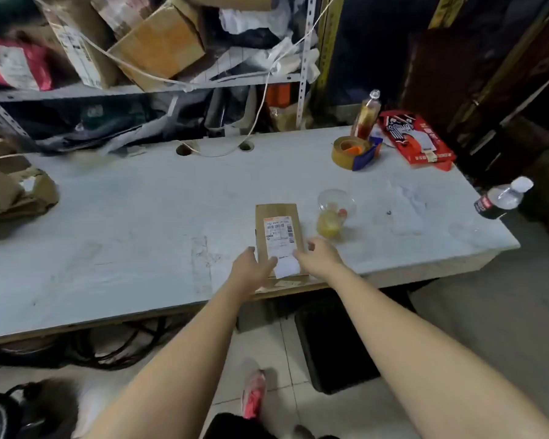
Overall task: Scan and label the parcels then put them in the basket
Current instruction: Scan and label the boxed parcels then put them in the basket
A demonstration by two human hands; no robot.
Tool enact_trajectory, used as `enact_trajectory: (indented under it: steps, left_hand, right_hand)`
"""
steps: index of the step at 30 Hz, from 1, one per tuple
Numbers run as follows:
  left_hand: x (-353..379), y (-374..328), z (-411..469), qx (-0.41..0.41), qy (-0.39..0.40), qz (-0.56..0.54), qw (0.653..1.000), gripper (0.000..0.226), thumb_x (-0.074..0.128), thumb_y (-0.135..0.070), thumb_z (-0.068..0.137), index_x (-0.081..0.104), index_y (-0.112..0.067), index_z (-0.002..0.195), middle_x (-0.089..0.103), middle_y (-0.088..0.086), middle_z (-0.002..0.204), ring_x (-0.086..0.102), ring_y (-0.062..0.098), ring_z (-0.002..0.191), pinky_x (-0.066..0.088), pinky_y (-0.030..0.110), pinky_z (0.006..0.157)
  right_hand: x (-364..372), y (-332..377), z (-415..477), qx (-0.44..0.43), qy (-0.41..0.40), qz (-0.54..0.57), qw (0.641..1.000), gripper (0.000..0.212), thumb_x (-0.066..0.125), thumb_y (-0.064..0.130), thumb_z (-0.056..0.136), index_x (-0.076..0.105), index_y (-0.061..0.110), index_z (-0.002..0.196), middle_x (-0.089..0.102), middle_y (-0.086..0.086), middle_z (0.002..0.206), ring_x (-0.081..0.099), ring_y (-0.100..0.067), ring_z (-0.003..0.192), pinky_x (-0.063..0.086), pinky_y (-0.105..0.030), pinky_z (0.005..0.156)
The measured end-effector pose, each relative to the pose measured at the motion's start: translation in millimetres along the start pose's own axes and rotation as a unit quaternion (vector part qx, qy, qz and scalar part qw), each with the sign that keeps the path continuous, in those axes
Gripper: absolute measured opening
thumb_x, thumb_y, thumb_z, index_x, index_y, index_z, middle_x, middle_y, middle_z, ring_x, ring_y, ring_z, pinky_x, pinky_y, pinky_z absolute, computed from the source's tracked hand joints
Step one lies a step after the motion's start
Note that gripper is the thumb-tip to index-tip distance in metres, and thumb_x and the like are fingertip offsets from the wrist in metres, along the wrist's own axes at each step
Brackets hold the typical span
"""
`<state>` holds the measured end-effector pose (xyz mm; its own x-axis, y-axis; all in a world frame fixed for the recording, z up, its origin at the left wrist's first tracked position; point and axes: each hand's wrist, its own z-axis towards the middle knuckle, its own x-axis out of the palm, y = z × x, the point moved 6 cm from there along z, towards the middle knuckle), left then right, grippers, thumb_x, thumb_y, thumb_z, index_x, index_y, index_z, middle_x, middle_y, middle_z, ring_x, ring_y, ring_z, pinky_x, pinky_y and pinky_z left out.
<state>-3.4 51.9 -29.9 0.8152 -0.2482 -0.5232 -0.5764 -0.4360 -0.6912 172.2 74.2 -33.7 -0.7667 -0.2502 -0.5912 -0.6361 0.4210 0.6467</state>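
Observation:
A flat brown parcel (278,231) lies on the pale table (140,217) at its front edge, with a printed shipping label stuck on its top. A small white label (286,266) sits at the parcel's near end, below the shipping label. My left hand (251,269) rests on the parcel's near left corner, thumb touching the small label's left edge. My right hand (319,258) touches that label's right edge, fingers slightly bent. No scanner and no basket are in view.
A plastic cup with yellow drink (332,217) stands just right of the parcel. A tape roll (351,150), a bottle (366,117) and a red packet (415,139) sit at the back right. Brown parcels (13,191) lie far left. A water bottle (501,198) overhangs the right edge.

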Motion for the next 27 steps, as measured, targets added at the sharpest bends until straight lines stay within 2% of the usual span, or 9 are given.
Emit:
enact_trajectory:
  steps: [3,6,10,12,17,19,22,24,27]
  left_hand:
    - [11.4,8.9,17.8,0.022,0.024,-0.053,0.998,0.048,0.063,-0.03,0.093,0.047,-0.012,0.135,0.06,0.006,0.132,0.06,0.023,0.11,0.049,0.031,0.088]
    - [18.3,22.3,36.2,0.046,0.032,-0.079,0.995,0.046,0.067,-0.033,0.085,0.049,-0.022,0.126,0.064,-0.001,0.122,0.064,0.019,0.104,0.055,0.039,0.089]
    - [16.7,27.7,42.2,0.076,0.039,-0.117,0.989,0.042,0.066,-0.021,0.089,0.049,-0.025,0.127,0.063,-0.012,0.111,0.064,0.002,0.094,0.053,0.012,0.064]
    - [16.2,28.7,41.9,0.079,0.044,-0.119,0.989,0.045,0.066,-0.026,0.087,0.049,-0.031,0.129,0.063,-0.009,0.113,0.064,0.006,0.096,0.053,0.015,0.065]
    - [19.6,34.2,31.8,0.06,0.069,-0.112,0.989,0.049,0.067,-0.036,0.081,0.049,-0.042,0.126,0.063,-0.006,0.116,0.065,0.012,0.1,0.06,0.037,0.081]
    - [21.7,35.9,20.2,0.065,0.075,-0.098,0.99,0.045,0.067,-0.03,0.085,0.049,-0.042,0.124,0.064,-0.007,0.117,0.065,0.011,0.099,0.061,0.035,0.079]
    - [26.5,36.8,-0.4,0.067,0.087,-0.103,0.989,0.044,0.067,-0.019,0.089,0.05,-0.037,0.126,0.064,-0.006,0.116,0.066,0.011,0.095,0.056,0.018,0.063]
    - [31.6,35.3,-14.6,0.074,0.099,-0.107,0.987,0.047,0.067,-0.016,0.089,0.05,-0.035,0.129,0.064,-0.007,0.116,0.067,0.013,0.096,0.057,0.019,0.062]
    - [41.9,30.5,-28.7,0.097,0.126,-0.077,0.984,0.049,0.068,-0.017,0.087,0.051,-0.036,0.129,0.066,-0.009,0.12,0.067,0.013,0.1,0.061,0.027,0.07]
  right_hand:
    - [15.1,-0.8,13.3,0.022,-0.015,0.03,0.999,0.042,0.061,0.032,0.094,0.057,0.014,0.132,0.062,-0.003,0.133,0.059,-0.021,0.117,0.045,-0.025,0.088]
    - [25.7,-6.3,19.7,0.041,-0.023,0.069,0.997,0.041,0.065,0.029,0.093,0.06,0.017,0.131,0.066,-0.001,0.128,0.062,-0.02,0.112,0.051,-0.034,0.097]
    - [27.7,-9.5,17.8,0.038,-0.046,0.106,0.993,0.042,0.069,0.03,0.091,0.061,0.023,0.131,0.067,0.003,0.126,0.063,-0.019,0.108,0.053,-0.037,0.096]
    - [26.8,-10.2,15.8,0.036,-0.056,0.113,0.991,0.042,0.07,0.03,0.09,0.062,0.023,0.131,0.067,0.004,0.125,0.063,-0.018,0.107,0.054,-0.035,0.095]
    - [27.0,-17.3,1.4,0.029,-0.062,0.128,0.989,0.04,0.072,0.029,0.088,0.066,0.023,0.126,0.069,0.005,0.121,0.065,-0.016,0.105,0.055,-0.034,0.092]
    - [28.0,-24.3,-10.2,0.031,-0.068,0.129,0.989,0.039,0.073,0.029,0.087,0.067,0.024,0.125,0.07,0.006,0.12,0.065,-0.016,0.104,0.055,-0.034,0.09]
    - [32.0,-39.2,-31.1,0.042,-0.075,0.154,0.984,0.039,0.074,0.028,0.087,0.067,0.026,0.125,0.07,0.007,0.119,0.065,-0.014,0.101,0.057,-0.033,0.087]
    - [33.9,-50.6,-45.6,0.048,-0.083,0.171,0.981,0.039,0.074,0.029,0.087,0.067,0.026,0.125,0.07,0.008,0.118,0.065,-0.014,0.101,0.058,-0.033,0.086]
    - [34.5,-72.0,-67.1,0.065,-0.105,0.202,0.972,0.04,0.073,0.031,0.087,0.066,0.028,0.126,0.07,0.009,0.115,0.067,-0.014,0.1,0.059,-0.037,0.085]
